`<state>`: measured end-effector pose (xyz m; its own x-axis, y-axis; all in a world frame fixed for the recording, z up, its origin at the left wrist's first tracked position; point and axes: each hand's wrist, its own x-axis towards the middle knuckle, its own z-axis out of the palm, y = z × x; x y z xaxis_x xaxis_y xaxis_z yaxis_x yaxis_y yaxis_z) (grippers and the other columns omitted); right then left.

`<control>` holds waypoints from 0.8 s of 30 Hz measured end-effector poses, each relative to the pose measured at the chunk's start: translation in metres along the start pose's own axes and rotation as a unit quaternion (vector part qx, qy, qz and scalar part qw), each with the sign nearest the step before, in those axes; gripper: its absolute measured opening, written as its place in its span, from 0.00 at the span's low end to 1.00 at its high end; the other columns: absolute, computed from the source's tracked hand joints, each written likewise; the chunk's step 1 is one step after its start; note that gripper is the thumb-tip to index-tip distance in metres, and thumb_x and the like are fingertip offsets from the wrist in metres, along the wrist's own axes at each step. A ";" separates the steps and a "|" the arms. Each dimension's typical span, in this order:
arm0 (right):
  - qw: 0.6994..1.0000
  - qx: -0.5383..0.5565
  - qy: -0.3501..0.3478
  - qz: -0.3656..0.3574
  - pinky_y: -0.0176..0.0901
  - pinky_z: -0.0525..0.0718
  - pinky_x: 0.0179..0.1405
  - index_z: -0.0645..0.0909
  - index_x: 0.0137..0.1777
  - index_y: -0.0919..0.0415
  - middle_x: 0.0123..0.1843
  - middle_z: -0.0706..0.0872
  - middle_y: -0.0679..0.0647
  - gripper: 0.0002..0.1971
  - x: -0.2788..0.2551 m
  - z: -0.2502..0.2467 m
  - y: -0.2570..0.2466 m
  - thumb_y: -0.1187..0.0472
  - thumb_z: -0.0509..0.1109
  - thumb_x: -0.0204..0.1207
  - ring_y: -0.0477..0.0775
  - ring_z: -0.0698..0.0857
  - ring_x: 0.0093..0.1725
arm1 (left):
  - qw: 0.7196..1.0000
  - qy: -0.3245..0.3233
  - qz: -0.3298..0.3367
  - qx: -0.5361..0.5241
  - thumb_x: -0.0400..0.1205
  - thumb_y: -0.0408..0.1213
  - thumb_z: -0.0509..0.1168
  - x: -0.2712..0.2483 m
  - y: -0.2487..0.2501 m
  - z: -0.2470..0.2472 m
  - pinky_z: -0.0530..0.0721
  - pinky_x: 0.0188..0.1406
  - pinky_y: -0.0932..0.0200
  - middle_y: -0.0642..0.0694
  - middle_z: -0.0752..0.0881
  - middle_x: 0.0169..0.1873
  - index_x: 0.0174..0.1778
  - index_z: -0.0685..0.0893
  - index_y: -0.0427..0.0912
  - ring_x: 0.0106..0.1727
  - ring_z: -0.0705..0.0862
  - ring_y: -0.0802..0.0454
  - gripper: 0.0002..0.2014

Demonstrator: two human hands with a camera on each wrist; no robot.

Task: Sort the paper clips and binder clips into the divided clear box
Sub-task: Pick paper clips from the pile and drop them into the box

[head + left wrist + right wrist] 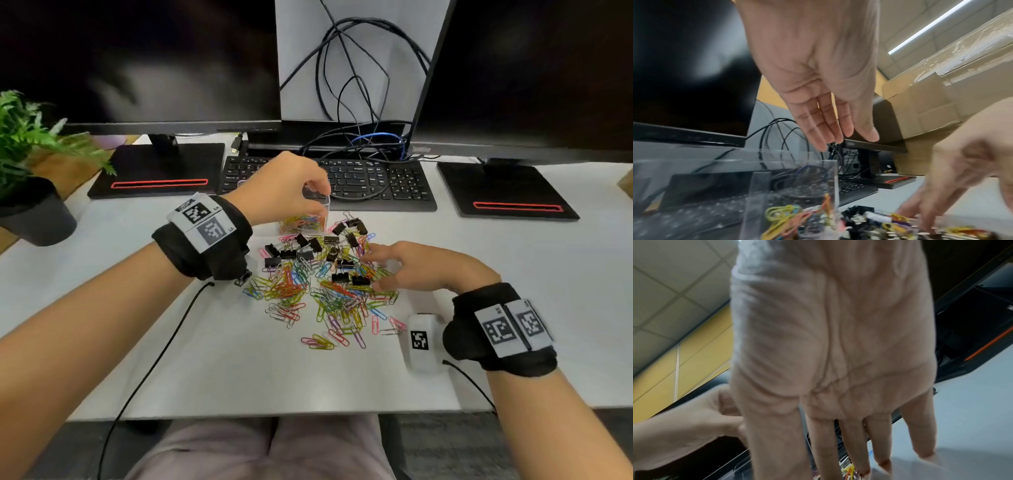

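Observation:
A mixed pile of coloured paper clips [329, 305] and black binder clips [342, 277] lies on the white desk [222, 359]. Behind the pile stands the divided clear box [323, 208], with coloured paper clips [301, 222] in its near compartment. My left hand [317, 196] hovers over the box; in the left wrist view its fingers [830, 129] are straight, together and empty above the box [793, 178]. My right hand [380, 270] lies on the pile's right side, its spread straight fingers [881, 451] touching the clips and gripping nothing.
A black keyboard [376, 181] with tangled cables sits right behind the box. Two monitor stands [157, 169] [503, 188] flank it. A potted plant [37, 212] stands far left. A white tagged device [421, 342] lies by my right wrist.

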<state>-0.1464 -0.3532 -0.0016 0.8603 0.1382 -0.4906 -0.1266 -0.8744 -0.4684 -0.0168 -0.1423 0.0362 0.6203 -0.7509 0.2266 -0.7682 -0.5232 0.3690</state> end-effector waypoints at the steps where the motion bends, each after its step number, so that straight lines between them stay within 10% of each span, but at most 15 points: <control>1: 1.000 -0.006 0.002 0.001 0.44 0.61 0.76 0.67 0.79 0.46 0.85 0.57 0.48 0.32 0.000 0.000 -0.001 0.54 0.72 0.75 0.50 0.64 0.81 | 1.000 -0.014 0.018 -0.009 0.71 0.43 0.78 -0.004 0.007 0.002 0.85 0.51 0.51 0.52 0.88 0.45 0.51 0.89 0.44 0.47 0.85 0.55 0.15; 7: 1.000 -0.009 0.007 0.009 0.52 0.75 0.69 0.72 0.76 0.47 0.72 0.78 0.53 0.29 -0.002 -0.001 -0.004 0.58 0.71 0.74 0.55 0.77 0.68 | 0.967 -0.219 0.124 0.028 0.70 0.55 0.76 -0.035 0.061 0.031 0.81 0.53 0.55 0.58 0.83 0.56 0.63 0.82 0.55 0.56 0.78 0.59 0.25; 11: 1.000 -0.020 0.012 0.010 0.53 0.69 0.75 0.71 0.77 0.46 0.80 0.70 0.51 0.30 -0.002 -0.002 0.000 0.65 0.68 0.75 0.55 0.71 0.76 | 0.929 -0.308 0.201 0.027 0.70 0.50 0.77 -0.045 0.081 0.053 0.77 0.62 0.50 0.51 0.79 0.65 0.71 0.78 0.49 0.65 0.76 0.52 0.33; 18: 1.000 -0.013 0.017 0.010 0.53 0.63 0.80 0.70 0.77 0.44 0.83 0.62 0.48 0.30 0.000 -0.002 0.004 0.64 0.68 0.76 0.52 0.64 0.81 | 0.882 -0.350 0.285 0.138 0.78 0.43 0.70 -0.048 0.084 0.073 0.73 0.68 0.45 0.46 0.61 0.82 0.79 0.67 0.54 0.78 0.62 0.46 0.32; 24: 1.000 -0.007 0.016 0.014 0.54 0.65 0.79 0.69 0.77 0.44 0.83 0.64 0.49 0.29 0.000 -0.001 0.004 0.62 0.69 0.76 0.54 0.67 0.79 | 0.907 -0.273 0.288 0.137 0.78 0.36 0.68 -0.049 0.072 0.069 0.80 0.56 0.47 0.51 0.82 0.64 0.58 0.86 0.46 0.64 0.76 0.48 0.12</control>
<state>-0.1460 -0.3570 -0.0025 0.8720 0.0980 -0.4796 -0.1450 -0.8841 -0.4442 -0.1135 -0.1708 -0.0101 -0.0108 -0.9803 -0.1970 -0.9971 -0.0042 0.0755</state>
